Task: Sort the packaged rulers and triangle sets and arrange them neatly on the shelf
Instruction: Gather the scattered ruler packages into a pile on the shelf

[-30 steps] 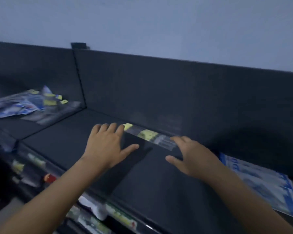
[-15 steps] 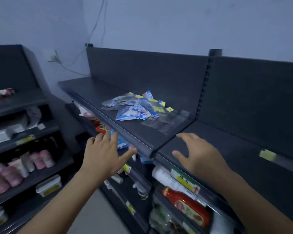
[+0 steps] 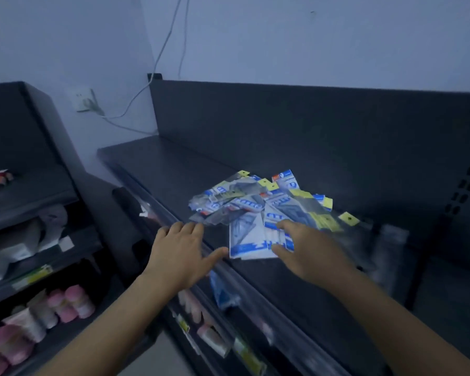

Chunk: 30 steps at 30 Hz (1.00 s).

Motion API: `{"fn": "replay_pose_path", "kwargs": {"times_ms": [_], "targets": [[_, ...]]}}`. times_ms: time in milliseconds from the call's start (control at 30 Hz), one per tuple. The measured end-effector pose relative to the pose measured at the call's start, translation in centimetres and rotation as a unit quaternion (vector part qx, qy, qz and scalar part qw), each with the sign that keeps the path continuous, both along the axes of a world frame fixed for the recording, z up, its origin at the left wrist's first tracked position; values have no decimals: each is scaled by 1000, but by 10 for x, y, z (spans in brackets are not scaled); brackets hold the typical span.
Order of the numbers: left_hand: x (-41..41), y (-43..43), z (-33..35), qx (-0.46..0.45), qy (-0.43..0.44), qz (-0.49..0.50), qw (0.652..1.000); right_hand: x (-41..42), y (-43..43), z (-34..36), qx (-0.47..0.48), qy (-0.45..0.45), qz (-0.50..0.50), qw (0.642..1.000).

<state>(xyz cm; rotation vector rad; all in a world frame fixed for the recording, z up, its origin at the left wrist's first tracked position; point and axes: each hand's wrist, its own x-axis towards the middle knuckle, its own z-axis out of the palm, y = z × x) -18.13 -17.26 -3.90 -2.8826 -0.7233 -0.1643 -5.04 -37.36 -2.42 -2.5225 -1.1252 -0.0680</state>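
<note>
One heap of packets (image 3: 261, 202): rulers and triangle sets in clear sleeves with blue-and-white cards and yellow tabs are left jumbled on the shelf (image 3: 168, 164), about midway along it, overlapping at all angles. Nothing is judged to be sorted yet.
Front packet (image 3: 244, 237): a blue-and-white one is laid flat nearest the shelf's front edge, partly free of the heap. It is judged the easiest to be taken first.
Right hand (image 3: 307, 251): released, with fingers stretched forward and thumb spread, it is held above the shelf over the front packet's right side. Nothing is grasped. Whether the fingertips touch the plastic cannot be told.
Left hand (image 3: 182, 253): released as well, fingers close together and thumb pointed toward the packet's near corner, it is held over the shelf's front edge. It is judged to be placed so that the heap can be gathered from both sides.
Clear sleeves (image 3: 388, 234): see-through packets are seen blurred toward the shelf's right end. Their contents cannot be made out.
Back panel (image 3: 310, 131): a dark upright wall is set along the shelf's rear, against which sorted rows could be squared.
Blue packet (image 3: 223, 294): one blurred item is seen just under the shelf's front edge.
Pink bottles (image 3: 65, 302): these are stood on a rack below and left of the shelf.
Cable (image 3: 160, 50): it is run down the wall above the shelf's left end.
</note>
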Motion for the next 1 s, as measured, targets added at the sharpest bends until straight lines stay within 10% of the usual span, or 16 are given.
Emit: {"fn": "replay_pose_path", "kwargs": {"times_ms": [400,1000], "targets": [[187,133,11,-65,13,-161,985,93,129,-18,-49,-49,-79,994],[300,191,15,-306,211,-352,859,91,191,-20,-173,-1,-279,945]]}}
